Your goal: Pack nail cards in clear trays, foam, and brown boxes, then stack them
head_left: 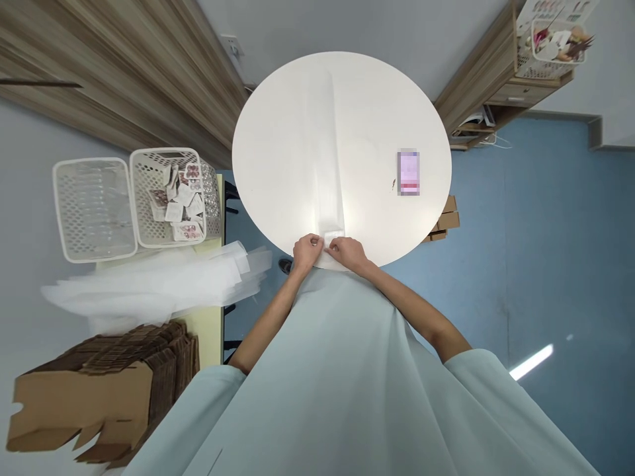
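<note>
A long strip of thin, white, translucent foam sheet (327, 145) runs down the white round table (272, 145) toward me. Its near end is wrapped or folded around a small pale packet-like shape (334, 235), whose contents I cannot make out. My left hand (307, 252) pinches the near end of the sheet on the left side. Close beside it, my right hand (348, 252) has its fingers curled and pinched at the same end, on the right. Both hands rest by the table's near edge.
A phone-like pixelated rectangle (408, 173) lies on the table's right. To the left are a basket of small packets (169, 153), a basket of clear plastic pieces (59, 211), a stack of white foam sheets (159, 284) and folded cardboard boxes (84, 403). A wooden cabinet (526, 92) stands right.
</note>
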`<action>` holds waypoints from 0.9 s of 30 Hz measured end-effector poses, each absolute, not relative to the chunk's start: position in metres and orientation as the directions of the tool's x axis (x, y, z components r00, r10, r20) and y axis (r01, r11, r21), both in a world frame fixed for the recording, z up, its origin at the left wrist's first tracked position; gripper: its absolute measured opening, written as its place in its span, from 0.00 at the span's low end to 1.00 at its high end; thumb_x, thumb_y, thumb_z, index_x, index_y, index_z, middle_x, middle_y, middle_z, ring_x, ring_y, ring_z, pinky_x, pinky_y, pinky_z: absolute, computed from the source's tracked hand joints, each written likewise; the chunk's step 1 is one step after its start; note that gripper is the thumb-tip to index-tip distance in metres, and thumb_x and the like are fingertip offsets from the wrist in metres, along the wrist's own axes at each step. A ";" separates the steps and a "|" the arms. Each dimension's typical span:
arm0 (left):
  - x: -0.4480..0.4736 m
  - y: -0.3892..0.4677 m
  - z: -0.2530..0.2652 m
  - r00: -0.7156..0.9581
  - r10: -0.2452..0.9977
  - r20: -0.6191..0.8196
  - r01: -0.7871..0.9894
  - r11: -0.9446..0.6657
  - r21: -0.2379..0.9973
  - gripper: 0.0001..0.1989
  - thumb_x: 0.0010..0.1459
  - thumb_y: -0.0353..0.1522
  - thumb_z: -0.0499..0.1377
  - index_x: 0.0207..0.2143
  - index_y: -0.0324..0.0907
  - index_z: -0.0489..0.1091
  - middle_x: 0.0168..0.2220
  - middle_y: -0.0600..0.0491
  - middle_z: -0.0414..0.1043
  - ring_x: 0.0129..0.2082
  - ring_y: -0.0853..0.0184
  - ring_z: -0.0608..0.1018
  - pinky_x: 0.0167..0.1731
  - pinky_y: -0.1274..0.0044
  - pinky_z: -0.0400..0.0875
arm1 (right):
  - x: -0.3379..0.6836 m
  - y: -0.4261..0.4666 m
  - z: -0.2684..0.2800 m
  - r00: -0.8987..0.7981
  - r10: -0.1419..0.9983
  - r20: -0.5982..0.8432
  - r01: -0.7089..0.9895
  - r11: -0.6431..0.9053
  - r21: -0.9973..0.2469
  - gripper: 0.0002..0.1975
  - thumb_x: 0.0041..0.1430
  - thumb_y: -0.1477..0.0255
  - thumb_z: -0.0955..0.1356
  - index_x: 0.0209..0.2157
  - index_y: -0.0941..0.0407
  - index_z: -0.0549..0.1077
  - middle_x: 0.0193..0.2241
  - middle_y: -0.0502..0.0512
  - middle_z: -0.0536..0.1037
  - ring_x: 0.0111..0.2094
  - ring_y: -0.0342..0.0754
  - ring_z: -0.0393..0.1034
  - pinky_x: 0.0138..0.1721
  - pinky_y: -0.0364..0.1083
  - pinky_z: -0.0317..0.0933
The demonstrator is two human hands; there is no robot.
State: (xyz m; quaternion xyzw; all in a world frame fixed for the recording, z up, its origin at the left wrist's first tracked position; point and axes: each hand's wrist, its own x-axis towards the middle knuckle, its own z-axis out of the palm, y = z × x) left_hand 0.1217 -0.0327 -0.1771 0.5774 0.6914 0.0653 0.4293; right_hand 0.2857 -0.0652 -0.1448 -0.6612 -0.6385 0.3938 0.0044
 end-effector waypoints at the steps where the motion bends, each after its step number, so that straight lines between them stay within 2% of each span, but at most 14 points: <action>1: 0.122 -0.032 -0.177 0.028 0.853 -0.521 0.750 0.326 0.575 0.09 0.65 0.37 0.60 0.40 0.45 0.79 0.43 0.50 0.85 0.47 0.56 0.83 0.49 0.69 0.74 | 0.292 -0.065 -0.146 -0.076 0.856 -0.511 0.829 -0.231 -0.510 0.12 0.72 0.61 0.69 0.39 0.53 0.81 0.38 0.53 0.84 0.39 0.50 0.76 0.34 0.45 0.59; 5: 0.127 -0.028 -0.173 0.015 0.857 -0.515 0.803 0.296 0.518 0.08 0.64 0.34 0.59 0.40 0.45 0.78 0.42 0.49 0.84 0.45 0.54 0.83 0.47 0.68 0.73 | 0.316 -0.065 -0.152 0.125 0.847 -0.517 0.758 -0.418 -0.501 0.11 0.70 0.61 0.70 0.39 0.52 0.80 0.39 0.52 0.84 0.39 0.49 0.76 0.35 0.45 0.61; 8: 0.129 -0.028 -0.167 0.002 0.855 -0.518 0.842 0.278 0.462 0.08 0.64 0.33 0.57 0.40 0.46 0.76 0.41 0.48 0.83 0.44 0.53 0.82 0.44 0.67 0.73 | 0.326 -0.066 -0.157 0.193 0.814 -0.549 0.716 -0.499 -0.488 0.12 0.69 0.59 0.71 0.42 0.52 0.80 0.41 0.53 0.84 0.42 0.50 0.77 0.36 0.45 0.62; 15: 0.128 -0.030 -0.158 -0.019 0.846 -0.532 0.870 0.277 0.409 0.09 0.66 0.35 0.55 0.43 0.46 0.75 0.40 0.46 0.82 0.43 0.51 0.82 0.42 0.66 0.72 | 0.324 -0.065 -0.161 0.160 0.775 -0.612 0.686 -0.533 -0.496 0.13 0.69 0.58 0.71 0.45 0.52 0.81 0.46 0.55 0.85 0.46 0.51 0.78 0.39 0.45 0.65; 22: 0.125 -0.033 -0.162 -0.030 0.831 -0.555 0.867 0.298 0.399 0.08 0.66 0.35 0.56 0.44 0.46 0.74 0.42 0.46 0.82 0.46 0.51 0.81 0.44 0.67 0.72 | 0.318 -0.060 -0.162 0.137 0.772 -0.620 0.681 -0.528 -0.507 0.13 0.68 0.58 0.71 0.42 0.52 0.81 0.45 0.55 0.85 0.45 0.50 0.78 0.39 0.44 0.65; 27: 0.126 -0.037 -0.172 -0.016 0.857 -0.515 0.858 0.276 0.433 0.08 0.67 0.36 0.56 0.44 0.46 0.74 0.42 0.46 0.80 0.48 0.53 0.80 0.47 0.67 0.72 | 0.310 -0.054 -0.162 0.119 0.748 -0.653 0.660 -0.551 -0.510 0.13 0.66 0.58 0.72 0.38 0.54 0.79 0.42 0.54 0.84 0.42 0.49 0.77 0.36 0.43 0.63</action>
